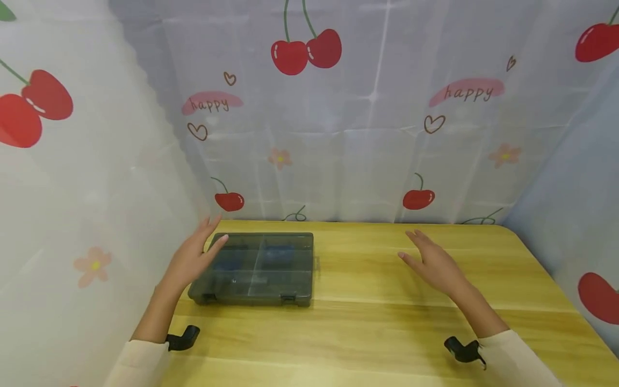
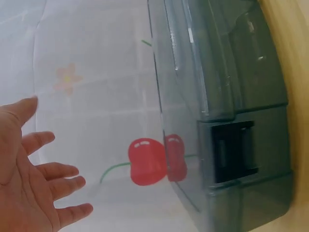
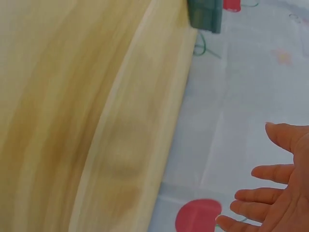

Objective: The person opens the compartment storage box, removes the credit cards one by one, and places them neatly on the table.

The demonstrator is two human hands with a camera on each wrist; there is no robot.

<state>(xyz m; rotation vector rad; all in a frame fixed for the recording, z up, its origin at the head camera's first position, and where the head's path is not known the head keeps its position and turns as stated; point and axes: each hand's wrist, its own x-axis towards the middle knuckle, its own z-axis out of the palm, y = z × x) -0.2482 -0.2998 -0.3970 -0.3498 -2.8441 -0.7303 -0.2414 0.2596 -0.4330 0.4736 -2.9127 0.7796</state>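
Note:
A dark translucent plastic compartment box [image 1: 285, 277] lies with its lid down on the left part of the table. Dividers show through the lid, and bluish things sit in some compartments, too blurred to name. Two black latches face the near side; one latch [image 2: 235, 152] is large in the left wrist view. My left hand [image 1: 191, 258] hovers over the box's left edge, fingers apart and holding nothing. Over the right part of the table my right hand [image 1: 437, 266] is raised, its fingers extended with nothing in them. In the right wrist view, a corner of the box [image 3: 205, 17] shows at the top.
The yellow wood-grain table [image 1: 367, 322] has a rounded far right corner. A pale curtain [image 1: 338, 161] printed with cherries, hearts and flowers hangs behind it, with similar sheets at left and right. Black camera mounts [image 1: 184, 338] sit at both wrists beside cream sleeves.

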